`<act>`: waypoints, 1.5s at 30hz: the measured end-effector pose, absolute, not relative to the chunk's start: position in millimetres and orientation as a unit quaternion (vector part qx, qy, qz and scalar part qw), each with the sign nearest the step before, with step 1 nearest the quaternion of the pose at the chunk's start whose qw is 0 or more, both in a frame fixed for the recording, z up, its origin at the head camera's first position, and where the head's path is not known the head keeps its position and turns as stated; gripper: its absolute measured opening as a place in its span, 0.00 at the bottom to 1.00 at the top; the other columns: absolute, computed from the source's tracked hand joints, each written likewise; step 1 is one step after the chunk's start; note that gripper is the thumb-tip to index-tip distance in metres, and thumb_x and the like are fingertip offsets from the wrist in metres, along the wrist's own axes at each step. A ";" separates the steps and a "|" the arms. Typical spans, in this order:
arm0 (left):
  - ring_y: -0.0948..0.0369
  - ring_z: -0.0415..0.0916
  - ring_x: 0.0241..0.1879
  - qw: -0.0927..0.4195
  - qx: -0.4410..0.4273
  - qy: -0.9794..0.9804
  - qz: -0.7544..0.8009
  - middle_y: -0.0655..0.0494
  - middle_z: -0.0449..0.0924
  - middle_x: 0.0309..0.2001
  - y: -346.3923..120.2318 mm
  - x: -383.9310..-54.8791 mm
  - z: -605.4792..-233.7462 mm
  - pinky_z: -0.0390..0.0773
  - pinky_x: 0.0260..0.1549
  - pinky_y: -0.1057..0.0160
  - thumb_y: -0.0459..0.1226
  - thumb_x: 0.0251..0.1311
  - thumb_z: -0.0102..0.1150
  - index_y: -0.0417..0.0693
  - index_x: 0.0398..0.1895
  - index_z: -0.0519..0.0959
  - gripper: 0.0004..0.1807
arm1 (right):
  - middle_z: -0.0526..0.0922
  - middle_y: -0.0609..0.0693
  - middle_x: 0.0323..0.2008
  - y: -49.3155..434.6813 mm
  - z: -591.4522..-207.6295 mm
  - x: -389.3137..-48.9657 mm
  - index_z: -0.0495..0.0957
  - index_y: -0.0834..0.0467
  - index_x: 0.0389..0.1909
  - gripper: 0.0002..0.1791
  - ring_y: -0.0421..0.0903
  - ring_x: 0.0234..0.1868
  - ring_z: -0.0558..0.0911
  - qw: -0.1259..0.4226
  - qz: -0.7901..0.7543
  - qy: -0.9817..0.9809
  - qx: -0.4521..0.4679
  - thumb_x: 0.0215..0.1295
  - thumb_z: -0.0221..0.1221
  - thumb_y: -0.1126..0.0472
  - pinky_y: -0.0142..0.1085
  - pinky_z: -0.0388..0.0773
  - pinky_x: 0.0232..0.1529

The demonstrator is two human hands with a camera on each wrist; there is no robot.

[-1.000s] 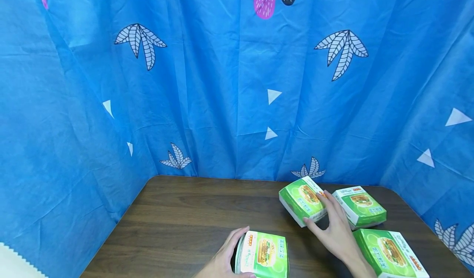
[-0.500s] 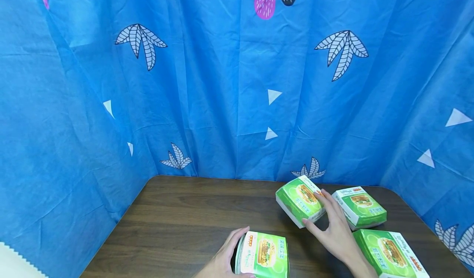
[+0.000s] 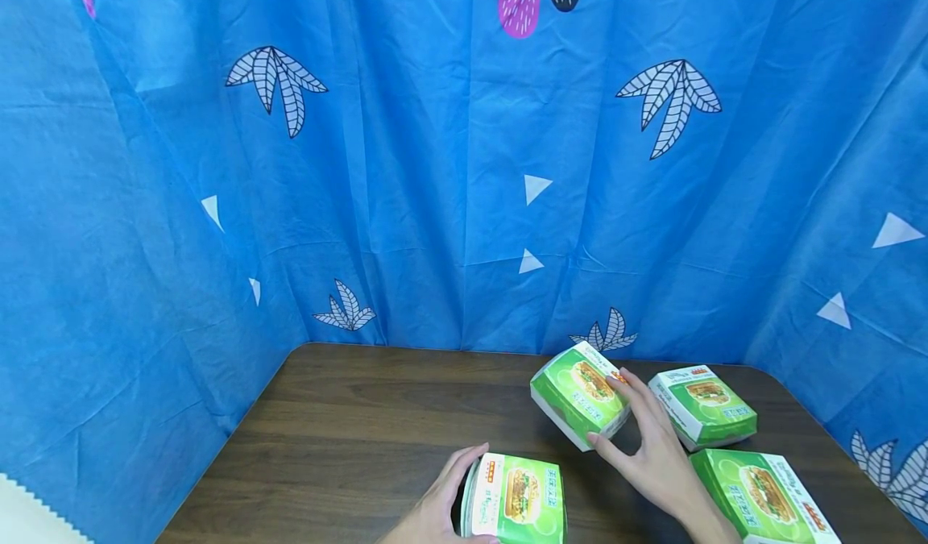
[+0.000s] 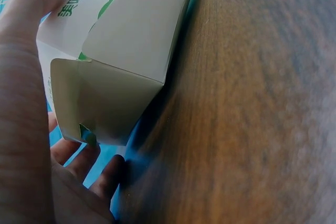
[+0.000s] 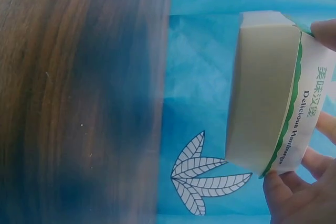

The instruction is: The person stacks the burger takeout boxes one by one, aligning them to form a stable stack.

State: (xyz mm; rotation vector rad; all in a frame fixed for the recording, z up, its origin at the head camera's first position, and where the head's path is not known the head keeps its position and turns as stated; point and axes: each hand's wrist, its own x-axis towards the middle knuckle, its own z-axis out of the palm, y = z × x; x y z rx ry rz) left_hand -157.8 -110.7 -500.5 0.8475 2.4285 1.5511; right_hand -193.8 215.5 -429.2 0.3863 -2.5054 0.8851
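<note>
My right hand (image 3: 656, 455) holds a green-and-white hamburger box (image 3: 576, 391) between thumb and fingers, toward the back of the table. The box is tilted, and in the right wrist view its pale underside (image 5: 262, 95) faces the table with a gap between. At the front middle, my left hand (image 3: 438, 508) grips another hamburger box (image 3: 536, 502) from its left side, thumb in front and fingers behind. In the left wrist view that box (image 4: 134, 30) sits right at the wood surface, a folded end flap showing and the fingers (image 4: 81, 161) partly hidden behind it.
Two more hamburger boxes lie at the right: one farther back (image 3: 706, 405), the other nearer (image 3: 757, 496), beside my right forearm. The dark wood table (image 3: 326, 439) is enclosed by a blue patterned curtain (image 3: 435, 165) at the back and sides.
My right hand has moved slightly left with its box, away from the two boxes at the right, and the box tilts a little more. My left hand stays still.
</note>
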 end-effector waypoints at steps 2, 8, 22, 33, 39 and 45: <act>0.65 0.57 0.64 0.071 0.281 0.806 0.515 0.57 0.54 0.70 -110.7 -158.0 -500.5 0.64 0.61 0.62 0.49 0.51 0.71 0.58 0.76 0.47 0.54 | 0.56 0.53 0.73 214.8 -428.1 -193.0 0.63 0.49 0.69 0.46 0.61 0.68 0.58 0.226 0.322 -0.908 0.144 0.50 0.71 0.44 0.60 0.62 0.55; 0.64 0.56 0.65 0.047 0.314 0.798 0.513 0.50 0.54 0.71 -111.4 -160.6 -504.2 0.64 0.61 0.62 0.47 0.51 0.71 0.53 0.76 0.47 0.54 | 0.56 0.54 0.72 213.2 -425.9 -190.7 0.63 0.49 0.69 0.46 0.60 0.69 0.58 0.222 0.325 -0.906 0.153 0.50 0.72 0.45 0.59 0.63 0.55; 0.65 0.57 0.65 0.020 0.358 0.775 0.521 0.45 0.55 0.69 -114.0 -164.0 -508.7 0.65 0.60 0.65 0.44 0.50 0.73 0.50 0.76 0.47 0.55 | 0.55 0.49 0.73 210.5 -422.0 -186.3 0.61 0.43 0.70 0.46 0.57 0.70 0.58 0.207 0.333 -0.902 0.182 0.50 0.72 0.46 0.56 0.64 0.55; 0.65 0.57 0.64 0.058 0.316 0.793 0.518 0.58 0.55 0.69 -112.6 -161.7 -504.4 0.63 0.61 0.64 0.45 0.49 0.72 0.53 0.76 0.46 0.56 | 0.55 0.46 0.74 206.8 -417.4 -181.4 0.59 0.42 0.71 0.47 0.52 0.70 0.59 0.193 0.330 -0.903 0.197 0.51 0.71 0.46 0.53 0.66 0.55; 0.64 0.57 0.64 0.050 0.317 0.797 0.512 0.56 0.55 0.69 -112.7 -161.8 -504.8 0.63 0.62 0.64 0.46 0.49 0.73 0.51 0.76 0.47 0.56 | 0.56 0.44 0.73 205.3 -417.0 -177.7 0.59 0.42 0.71 0.46 0.37 0.69 0.57 0.201 0.324 -0.897 0.227 0.52 0.71 0.49 0.27 0.61 0.55; 0.64 0.57 0.65 0.047 0.320 0.797 0.510 0.53 0.55 0.70 -112.4 -162.3 -504.4 0.62 0.62 0.64 0.46 0.49 0.73 0.49 0.76 0.47 0.56 | 0.56 0.43 0.73 203.9 -415.0 -174.5 0.57 0.44 0.73 0.47 0.32 0.70 0.55 0.200 0.326 -0.889 0.252 0.53 0.71 0.51 0.21 0.58 0.56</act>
